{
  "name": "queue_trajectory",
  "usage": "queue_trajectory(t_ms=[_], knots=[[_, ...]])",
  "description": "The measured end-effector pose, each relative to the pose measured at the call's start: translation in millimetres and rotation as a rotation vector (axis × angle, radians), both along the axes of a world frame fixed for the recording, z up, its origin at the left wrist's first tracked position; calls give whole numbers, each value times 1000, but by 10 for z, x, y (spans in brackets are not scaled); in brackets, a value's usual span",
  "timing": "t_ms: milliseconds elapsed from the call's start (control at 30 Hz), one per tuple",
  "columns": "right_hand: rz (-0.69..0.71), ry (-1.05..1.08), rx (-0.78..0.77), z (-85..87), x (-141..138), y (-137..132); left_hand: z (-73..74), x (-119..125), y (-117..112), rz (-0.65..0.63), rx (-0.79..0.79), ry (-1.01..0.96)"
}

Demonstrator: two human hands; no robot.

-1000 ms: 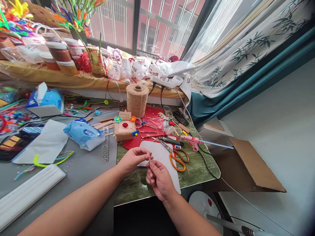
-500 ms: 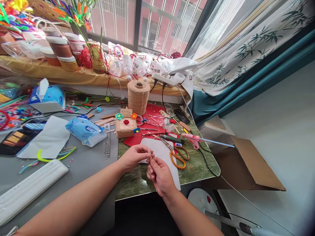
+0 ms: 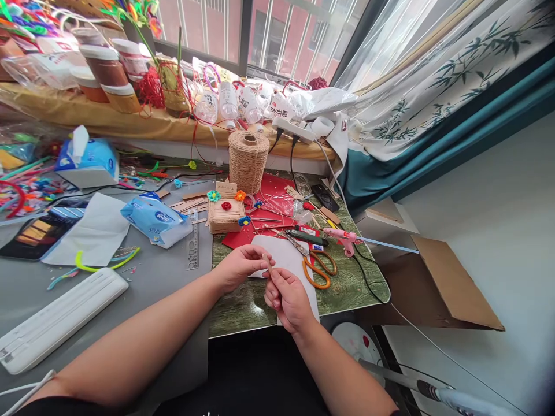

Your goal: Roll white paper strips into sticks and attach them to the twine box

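Observation:
My left hand [image 3: 241, 268] and my right hand [image 3: 287, 296] meet above a white sheet of paper [image 3: 309, 283]. Pinched between the fingertips of both is a small, thin tan strip [image 3: 267, 263]; its material is too small to make out, and fingers hide part of it. Just right of my hands lie scissors with orange handles [image 3: 319, 271]. Beyond them, a twine-wrapped box [image 3: 223, 222] carries small coloured flowers and a little card sign [image 3: 226, 189]. A large spool of twine [image 3: 248, 164] stands upright behind the box.
A pink glue gun [image 3: 346, 238] with a long glue stick lies at the table's right edge. To the left are a blue tissue pack [image 3: 156, 219], a clear ruler [image 3: 193, 245] and a white elongated device [image 3: 65, 318]. An open cardboard box [image 3: 459, 283] stands off the right edge.
The view has shifted slightly, so the table things sit a little further right and mostly higher. Both hands keep their pinch on the tan strip, which is now tilted more.

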State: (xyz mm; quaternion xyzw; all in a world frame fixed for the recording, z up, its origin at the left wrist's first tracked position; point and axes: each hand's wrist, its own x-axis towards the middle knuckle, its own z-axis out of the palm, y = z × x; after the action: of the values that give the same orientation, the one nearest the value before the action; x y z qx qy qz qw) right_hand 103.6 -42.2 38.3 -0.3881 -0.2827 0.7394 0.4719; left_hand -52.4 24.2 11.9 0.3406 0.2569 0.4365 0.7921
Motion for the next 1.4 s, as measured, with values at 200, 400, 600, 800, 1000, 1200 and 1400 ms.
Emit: queue_trajectory(t_ms=[200,400,600,800,1000,1200,1400], knots=[[-101,-18,33,-7,17,13,-2,-4,19,120,-5,-62],[-88,-128,84,-32,125,3,-15,-26,49,156,-90,-107],[78,-131,67,-40,86,-62,-11,-12,8,-31,-34,9],[51,-268,155,-87,215,69,35,-17,18,-40,70,74],[98,-916,491,80,650,322,0,25,24,53,259,329],[175,-954,487,-11,645,308,-42,21,10,23,419,597],[85,-884,518,-153,565,274,-22,9,28,53,432,748]])
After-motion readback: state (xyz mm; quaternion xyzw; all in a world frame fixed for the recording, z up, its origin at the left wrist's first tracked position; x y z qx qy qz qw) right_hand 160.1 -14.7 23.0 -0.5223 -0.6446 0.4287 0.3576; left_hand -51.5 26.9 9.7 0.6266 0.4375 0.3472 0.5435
